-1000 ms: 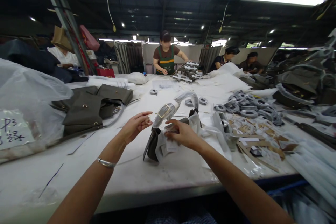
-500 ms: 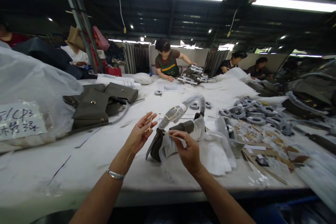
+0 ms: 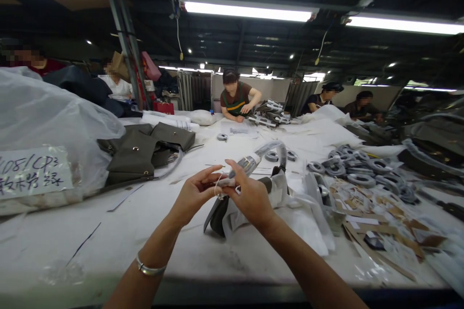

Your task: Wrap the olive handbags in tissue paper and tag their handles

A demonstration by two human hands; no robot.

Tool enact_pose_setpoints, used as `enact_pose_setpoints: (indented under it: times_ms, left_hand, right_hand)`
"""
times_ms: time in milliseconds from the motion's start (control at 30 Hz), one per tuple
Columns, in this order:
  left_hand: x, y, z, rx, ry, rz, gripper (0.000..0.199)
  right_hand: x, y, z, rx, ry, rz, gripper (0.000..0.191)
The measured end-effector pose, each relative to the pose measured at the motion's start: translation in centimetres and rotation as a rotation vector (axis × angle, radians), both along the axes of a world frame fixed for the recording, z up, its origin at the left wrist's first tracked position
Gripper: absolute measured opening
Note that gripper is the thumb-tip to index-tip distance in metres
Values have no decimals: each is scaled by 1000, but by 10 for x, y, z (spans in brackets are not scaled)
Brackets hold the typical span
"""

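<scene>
My L hand [image 3: 194, 195] angles inward, fingers pinching thin cord [image 3: 216, 184]; R hand [image 3: 255, 200] curls opposite, grip unclear; wrapped handle [image 3: 247, 164] btwn/beyond fingers, bag [image 3: 216, 218] below.

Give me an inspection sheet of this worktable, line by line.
Surface: white-covered table, a few dark strips at the left.
Job's things: grey-green handbag, its handle wrapped in clear plastic.
Clutter: grey rolls heaped at the right; cardboard pieces nearer.
Hands: left hand pinches a pale string; right hand meets it by the handle, its grip partly hidden.
Cables: two cords hang overhead.
Surroundings: person in green apron opposite.
</scene>
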State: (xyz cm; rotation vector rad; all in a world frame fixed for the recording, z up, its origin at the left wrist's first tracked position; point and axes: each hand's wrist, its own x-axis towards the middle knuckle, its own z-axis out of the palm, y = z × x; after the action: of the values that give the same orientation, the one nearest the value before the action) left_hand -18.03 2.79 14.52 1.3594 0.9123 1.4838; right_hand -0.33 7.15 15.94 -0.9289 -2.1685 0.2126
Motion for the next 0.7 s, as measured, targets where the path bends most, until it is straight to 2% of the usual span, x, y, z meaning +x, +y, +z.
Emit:
enact_pose_setpoints:
  times_ms: [100,233,300,367,433,467,533,600,700]
  left_hand:
    - [8,-3,8,61,156,99,56]
    - [15,-7,15,196,413,334,33]
    - [15,-12,14,235,465,394,36]
    - [13,-17,8,232,474,432,44]
    - [10,-21,-1,175,448,466,50]
    - [8,-22,-7,134,406,486,53]
    - [5,-23,-17,41,267,533,58]
    - [5,-26,-22,-20,107,590,60]
    - [14,-42,-19,-22,34,709,53]
  right_hand:
    - [-4,0,7,44,-129,8,76]
    - [-4,-1,10,-5,-131,98,78]
    - [0,-1,10,-149,-2,214,78]
    - [6,-2,8,-367,234,386,80]
    - [10,-3,4,-598,488,534,78]
    - [11,-4,1,-692,605,563,74]
    - [13,-4,-7,-790,785,527,62]
    - [13,-4,-17,-777,858,440,48]
    - [17,-1,-33,-649,756,369,34]
